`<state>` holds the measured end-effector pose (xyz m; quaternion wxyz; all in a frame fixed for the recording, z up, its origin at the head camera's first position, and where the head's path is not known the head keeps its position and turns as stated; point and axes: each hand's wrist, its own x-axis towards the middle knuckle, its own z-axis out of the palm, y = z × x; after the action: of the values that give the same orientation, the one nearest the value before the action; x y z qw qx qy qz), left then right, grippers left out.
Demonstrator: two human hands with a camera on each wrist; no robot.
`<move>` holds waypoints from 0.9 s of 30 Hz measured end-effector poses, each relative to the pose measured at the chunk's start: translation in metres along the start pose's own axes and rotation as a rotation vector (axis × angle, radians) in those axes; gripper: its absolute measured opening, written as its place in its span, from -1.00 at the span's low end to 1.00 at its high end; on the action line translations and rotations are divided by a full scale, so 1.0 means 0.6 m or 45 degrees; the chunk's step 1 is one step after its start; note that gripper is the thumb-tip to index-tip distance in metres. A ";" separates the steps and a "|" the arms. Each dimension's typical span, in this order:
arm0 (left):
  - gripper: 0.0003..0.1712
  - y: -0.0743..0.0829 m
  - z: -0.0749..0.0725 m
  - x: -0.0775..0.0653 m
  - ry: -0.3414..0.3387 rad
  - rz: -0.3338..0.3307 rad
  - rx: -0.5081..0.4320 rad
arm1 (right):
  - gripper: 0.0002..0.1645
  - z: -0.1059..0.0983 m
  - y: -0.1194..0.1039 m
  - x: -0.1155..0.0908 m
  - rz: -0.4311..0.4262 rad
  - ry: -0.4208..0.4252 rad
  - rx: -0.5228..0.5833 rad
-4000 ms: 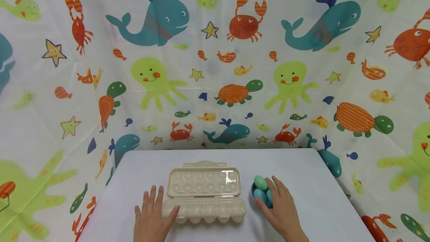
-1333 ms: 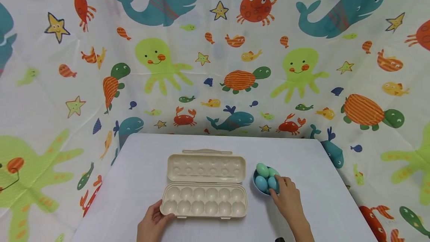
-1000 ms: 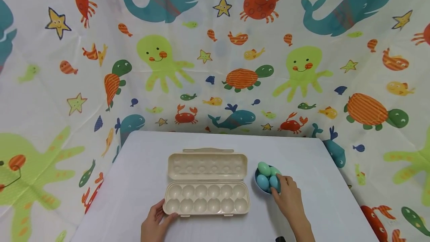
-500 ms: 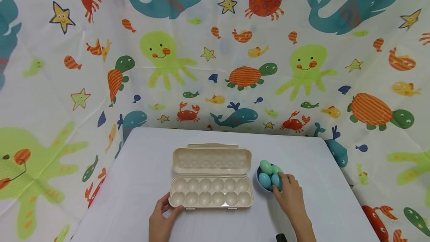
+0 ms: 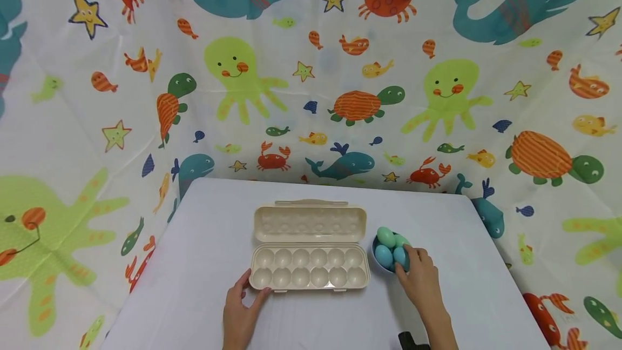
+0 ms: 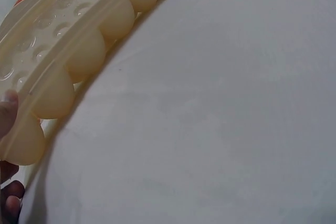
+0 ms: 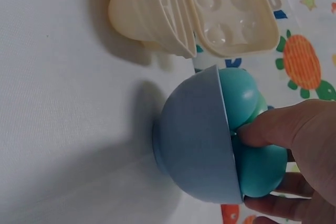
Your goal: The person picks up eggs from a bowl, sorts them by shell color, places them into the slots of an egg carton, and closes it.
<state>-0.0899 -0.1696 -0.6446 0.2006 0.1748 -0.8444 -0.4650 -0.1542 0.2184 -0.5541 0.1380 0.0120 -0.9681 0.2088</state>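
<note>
A beige plastic egg carton lies open on the table, lid folded back, its two rows of cups bare. My left hand holds its near left corner; in the left wrist view the thumb is on the rim and the fingers curl underneath. Right of the carton stands a small blue bowl heaped with blue and green eggs. My right hand pinches the near right blue egg, still in the bowl, between thumb and fingers. Another blue egg and a green egg sit beside it.
The white-covered table backs onto a curtain printed with sea animals. A black object shows by my right forearm at the bottom of the head view. Narrow space separates carton and bowl.
My left hand has gone from spread fingers at the carton's left end to gripping its corner. My right hand, earlier laid over the eggs, now pinches one. The head view has tilted downward.
</note>
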 end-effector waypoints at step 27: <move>-0.19 -0.007 0.004 -0.009 0.056 0.077 0.039 | -0.38 0.026 -0.144 0.025 -0.177 0.226 0.452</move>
<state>-0.0861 -0.1673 -0.6503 0.2302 0.1623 -0.8518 -0.4417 -0.1658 0.1334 -0.5291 0.2326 0.0846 -0.8970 0.3662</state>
